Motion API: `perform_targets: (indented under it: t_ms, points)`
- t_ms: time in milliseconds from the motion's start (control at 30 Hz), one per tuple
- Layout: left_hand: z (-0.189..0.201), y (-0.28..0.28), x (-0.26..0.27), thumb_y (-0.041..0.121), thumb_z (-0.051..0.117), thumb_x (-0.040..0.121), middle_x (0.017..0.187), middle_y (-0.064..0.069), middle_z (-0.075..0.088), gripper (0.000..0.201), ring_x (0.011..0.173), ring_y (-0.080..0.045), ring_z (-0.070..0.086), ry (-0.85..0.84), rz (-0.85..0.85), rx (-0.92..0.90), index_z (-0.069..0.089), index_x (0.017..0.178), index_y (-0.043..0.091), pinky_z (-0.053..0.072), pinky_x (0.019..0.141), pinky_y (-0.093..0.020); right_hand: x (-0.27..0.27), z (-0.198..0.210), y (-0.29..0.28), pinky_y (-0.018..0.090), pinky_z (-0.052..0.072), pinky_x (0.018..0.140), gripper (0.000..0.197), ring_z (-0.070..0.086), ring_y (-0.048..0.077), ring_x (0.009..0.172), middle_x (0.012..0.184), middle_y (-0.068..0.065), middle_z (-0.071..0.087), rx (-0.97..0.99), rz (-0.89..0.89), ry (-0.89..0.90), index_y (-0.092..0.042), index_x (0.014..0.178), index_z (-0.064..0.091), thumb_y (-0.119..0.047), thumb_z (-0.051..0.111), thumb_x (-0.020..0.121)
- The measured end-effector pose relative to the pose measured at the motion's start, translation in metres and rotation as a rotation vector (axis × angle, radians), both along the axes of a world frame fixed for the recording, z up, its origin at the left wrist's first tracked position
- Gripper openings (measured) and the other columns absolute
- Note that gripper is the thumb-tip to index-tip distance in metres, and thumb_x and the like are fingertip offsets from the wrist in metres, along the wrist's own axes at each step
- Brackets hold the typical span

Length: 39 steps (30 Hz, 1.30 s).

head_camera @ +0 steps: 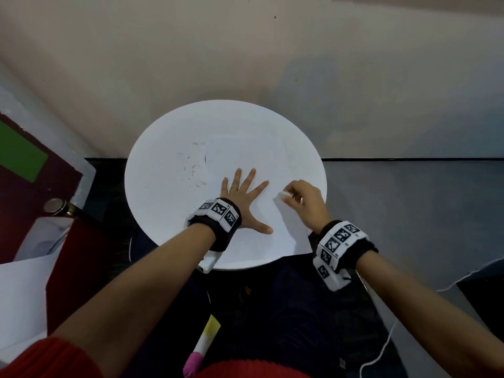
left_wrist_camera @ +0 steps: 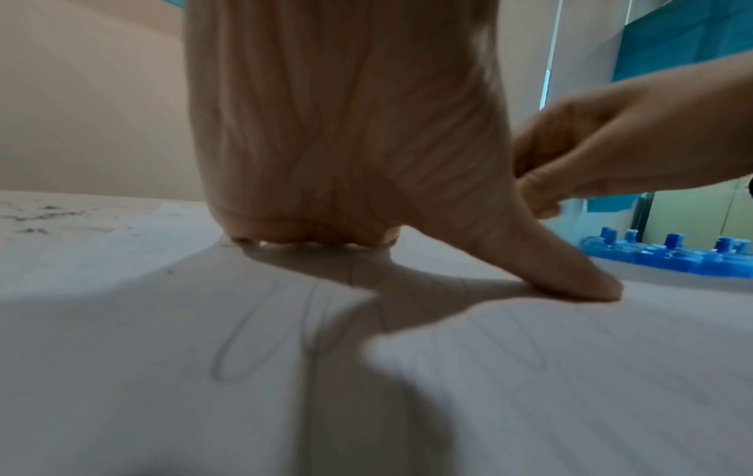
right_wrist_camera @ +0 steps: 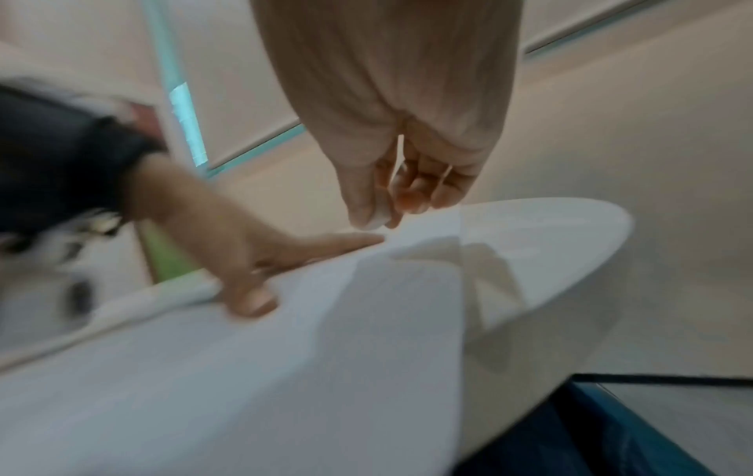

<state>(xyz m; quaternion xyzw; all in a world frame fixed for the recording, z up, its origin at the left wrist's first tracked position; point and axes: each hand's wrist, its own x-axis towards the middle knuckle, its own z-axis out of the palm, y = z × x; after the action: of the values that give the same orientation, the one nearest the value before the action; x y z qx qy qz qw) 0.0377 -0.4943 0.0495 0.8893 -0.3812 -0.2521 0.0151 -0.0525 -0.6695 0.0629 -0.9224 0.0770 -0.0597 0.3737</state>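
A white sheet of paper (head_camera: 245, 154) lies on a round white table (head_camera: 163, 173). My left hand (head_camera: 242, 197) presses flat on the sheet, fingers spread and thumb out to the right. In the left wrist view the palm (left_wrist_camera: 346, 128) rests on the paper (left_wrist_camera: 285, 354), which carries faint pencil lines. My right hand (head_camera: 302, 197) pinches a small white eraser (head_camera: 285, 195) between thumb and fingers, its tip on the sheet just right of the left index finger. In the blurred right wrist view the eraser (right_wrist_camera: 376, 220) touches the paper (right_wrist_camera: 285, 354) beside the left hand (right_wrist_camera: 228, 241).
Grey smudges (head_camera: 193, 170) mark the tabletop left of the sheet. A door with a metal knob (head_camera: 56, 205) stands at the left, with loose white paper (head_camera: 21, 296) below it. A pink and yellow object (head_camera: 201, 347) lies on my lap. A white cable (head_camera: 381, 350) trails at the right.
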Motion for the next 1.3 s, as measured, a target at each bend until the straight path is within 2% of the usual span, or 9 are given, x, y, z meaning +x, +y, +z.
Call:
perform_targets:
  t_ms: [167, 333, 500, 667, 700, 867, 1000, 1133, 1300]
  points:
    - [0.007, -0.01, -0.034, 0.055, 0.044, 0.095, 0.157, -0.005, -0.026, 0.093, 0.144, -0.025, -0.023, 0.035, -0.099, -0.083, -0.015, 0.151, 0.01, -0.007, 0.119, -0.046, 0.008, -0.011, -0.013, 0.029, 0.042, 0.092, 0.02, 0.055, 0.019, 0.111, 0.128, 0.009, 0.056, 0.141, 0.055, 0.11, -0.008, 0.104, 0.044, -0.026, 0.039, 0.1]
    - [-0.004, -0.014, -0.065, 0.041, 0.021, 0.105, 0.158, 0.001, -0.021, 0.062, 0.145, -0.022, -0.02, 0.028, -0.343, -0.086, -0.011, 0.152, 0.017, -0.01, 0.116, -0.042, 0.009, -0.018, -0.015, 0.029, 0.044, 0.086, 0.017, 0.056, 0.019, 0.117, 0.129, 0.011, 0.058, 0.151, 0.022, 0.106, -0.012, 0.1, 0.04, -0.028, 0.034, 0.101]
    - [0.002, -0.01, -0.055, 0.047, 0.013, 0.103, 0.152, -0.021, -0.029, 0.073, 0.142, -0.038, -0.023, -0.069, 0.394, 0.073, -0.017, 0.148, -0.001, -0.005, 0.117, -0.044, 0.012, -0.02, -0.015, 0.03, 0.045, 0.08, 0.015, 0.059, 0.021, 0.113, 0.124, 0.011, 0.061, 0.135, 0.009, 0.093, -0.015, 0.097, 0.038, -0.029, 0.036, 0.1]
    - [0.004, -0.025, -0.059, 0.036, 0.021, 0.105, 0.16, 0.0, -0.017, 0.059, 0.145, -0.026, -0.019, 0.071, -0.264, -0.133, -0.008, 0.153, 0.017, -0.006, 0.117, -0.044, 0.014, -0.019, -0.014, 0.039, 0.051, 0.076, 0.021, 0.064, 0.03, 0.095, 0.108, 0.012, 0.067, 0.086, -0.02, 0.076, -0.011, 0.099, 0.041, -0.031, 0.036, 0.1]
    - [0.001, -0.022, -0.055, 0.037, 0.021, 0.105, 0.159, 0.001, -0.018, 0.059, 0.145, -0.025, -0.02, 0.073, -0.26, -0.109, -0.008, 0.153, 0.019, -0.008, 0.117, -0.042, 0.014, -0.019, -0.015, 0.04, 0.051, 0.076, 0.022, 0.064, 0.032, 0.093, 0.104, 0.013, 0.068, 0.085, -0.021, 0.085, -0.011, 0.1, 0.041, -0.032, 0.036, 0.1]
    - [0.006, -0.003, -0.022, 0.056, 0.026, 0.099, 0.153, -0.019, -0.029, 0.087, 0.142, -0.037, -0.023, -0.021, 0.473, 0.111, -0.017, 0.148, -0.001, -0.005, 0.117, -0.043, 0.014, -0.014, -0.019, 0.04, 0.05, 0.086, 0.018, 0.06, 0.03, 0.11, 0.105, 0.014, 0.066, 0.175, 0.017, 0.118, -0.013, 0.094, 0.039, -0.031, 0.04, 0.099]
    - [0.009, -0.015, -0.019, 0.063, 0.043, 0.09, 0.154, -0.005, -0.033, 0.1, 0.14, -0.033, -0.032, -0.006, 0.052, -0.048, -0.02, 0.149, 0.014, -0.013, 0.114, -0.048, 0.01, -0.003, -0.02, 0.01, 0.042, 0.066, 0.012, 0.063, 0.021, 0.08, 0.097, 0.011, 0.061, 0.114, 0.053, -0.005, -0.002, 0.09, 0.053, -0.014, 0.055, 0.093]
    - [-0.004, -0.019, -0.024, 0.075, 0.05, 0.078, 0.152, 0.007, -0.037, 0.113, 0.139, -0.024, -0.036, 0.106, -0.016, -0.042, -0.022, 0.149, 0.026, -0.021, 0.109, -0.051, -0.001, -0.001, -0.01, 0.009, 0.036, 0.058, 0.012, 0.047, 0.004, 0.059, 0.074, 0.002, 0.053, -0.012, 0.153, 0.042, -0.001, 0.077, 0.064, -0.01, 0.072, 0.079]
    - [-0.012, -0.022, -0.029, 0.087, 0.049, 0.065, 0.151, 0.009, -0.037, 0.124, 0.138, -0.023, -0.037, 0.025, 0.014, -0.021, -0.023, 0.148, 0.03, -0.025, 0.105, -0.055, -0.002, -0.008, 0.006, 0.021, 0.035, 0.063, 0.008, 0.045, 0.009, 0.062, 0.074, 0.002, 0.052, -0.048, 0.074, 0.102, -0.005, 0.076, 0.06, -0.007, 0.067, 0.081]
